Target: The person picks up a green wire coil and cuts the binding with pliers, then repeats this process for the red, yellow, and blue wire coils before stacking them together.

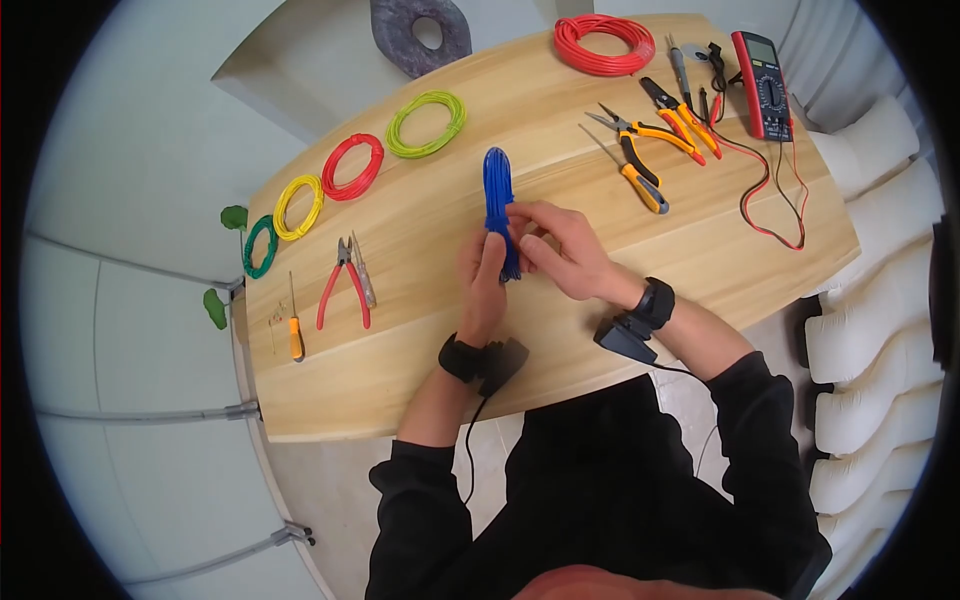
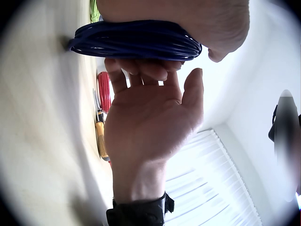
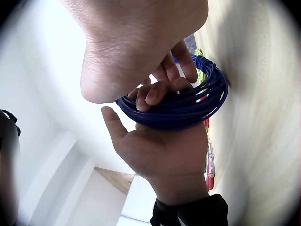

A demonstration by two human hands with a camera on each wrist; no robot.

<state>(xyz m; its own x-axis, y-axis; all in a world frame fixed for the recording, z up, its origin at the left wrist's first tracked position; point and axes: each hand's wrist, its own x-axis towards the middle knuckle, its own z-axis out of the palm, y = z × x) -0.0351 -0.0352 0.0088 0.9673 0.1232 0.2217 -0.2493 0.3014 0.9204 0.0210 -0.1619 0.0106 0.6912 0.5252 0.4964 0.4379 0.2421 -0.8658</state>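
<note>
A coil of blue wire [image 1: 498, 185] stands on end above the table, in front of the body. My left hand [image 1: 484, 285] grips its lower part, thumb along the near side; in the right wrist view the curled fingers [image 3: 157, 94] pass through the loops. At the coil's right side is my right hand [image 1: 568, 250], its fingers reaching to the wire and its thumb held apart from them. From the left wrist, the coil [image 2: 136, 41] spans the view above the right palm [image 2: 143, 113]. Part of the right fingers is hidden behind the coil.
Green [image 1: 261, 247], yellow [image 1: 298, 208], red [image 1: 353, 167] and lime [image 1: 426, 124] wire coils line the far left. Red-handled cutters [image 1: 344, 285] and screwdrivers lie left. Long-nose pliers [image 1: 640, 140], a larger red coil [image 1: 604, 46] and a multimeter [image 1: 764, 88] with leads lie right.
</note>
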